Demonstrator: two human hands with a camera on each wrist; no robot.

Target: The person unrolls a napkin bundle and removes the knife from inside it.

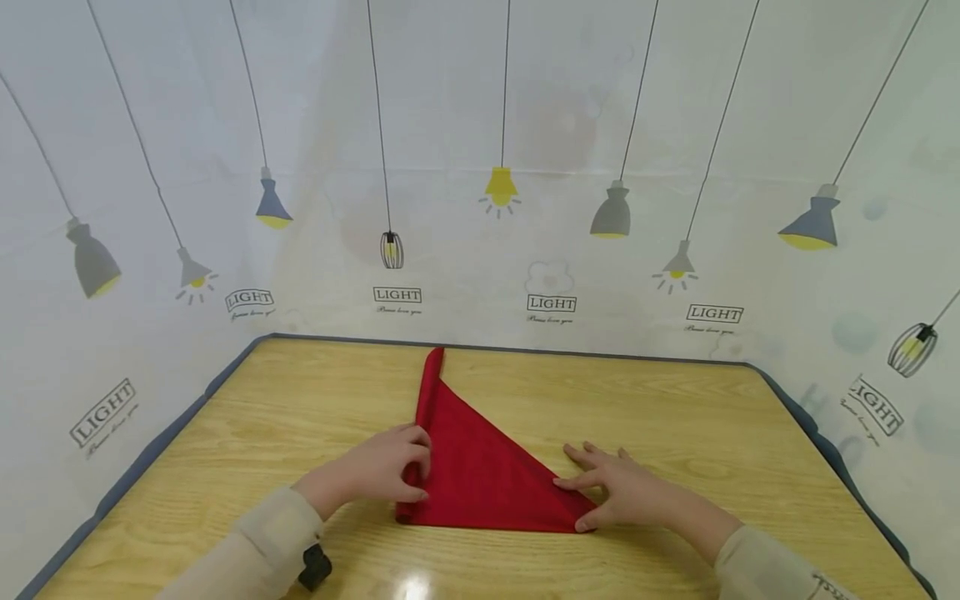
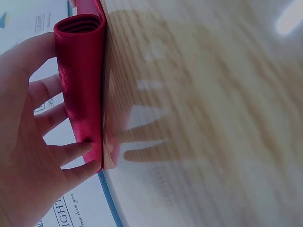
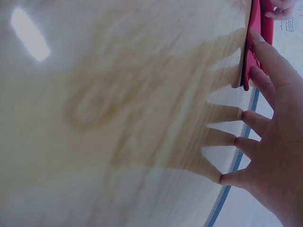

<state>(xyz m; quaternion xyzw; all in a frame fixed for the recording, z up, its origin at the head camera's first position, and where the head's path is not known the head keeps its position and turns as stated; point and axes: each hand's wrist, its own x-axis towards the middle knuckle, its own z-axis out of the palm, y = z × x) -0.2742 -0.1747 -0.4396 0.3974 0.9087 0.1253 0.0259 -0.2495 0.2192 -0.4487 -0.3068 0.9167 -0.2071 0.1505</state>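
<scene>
red cloth napkin (image 1: 480,467) lies on the wooden table (image 1: 675,417), near the front edge and about midway across it. it is folded into a triangle: long base toward the person, one sloping edge running down to the right corner, the left side rolled up into a tube that tapers to a point toward the back of the table. the left wrist view shows the open end of that roll (image 2: 79,26), several layers coiled inside one another.

left hand (image 1: 386,467) is on the rolled side. fingers (image 2: 71,152) curl over the roll and the thumb sits on the near side, so the hand grasps the roll (fingertips touching the fabric, roll resting against the table).

right hand (image 1: 622,492) lies flat at the right corner of the triangle. fingers (image 3: 248,118) are straight and spread; index finger and thumb press on the cloth corner, the other fingertips touch bare wood just beside it. nothing is gripped by this hand.

both forearms wear light beige sleeves (image 1: 262,533); a small black device (image 1: 315,567) sits at the left wrist.

table has a dark blue rim (image 1: 150,450) and a bright light reflection near the front. behind and to both sides stands a white backdrop (image 1: 480,125) printed with hanging lamps and the word "light".
</scene>
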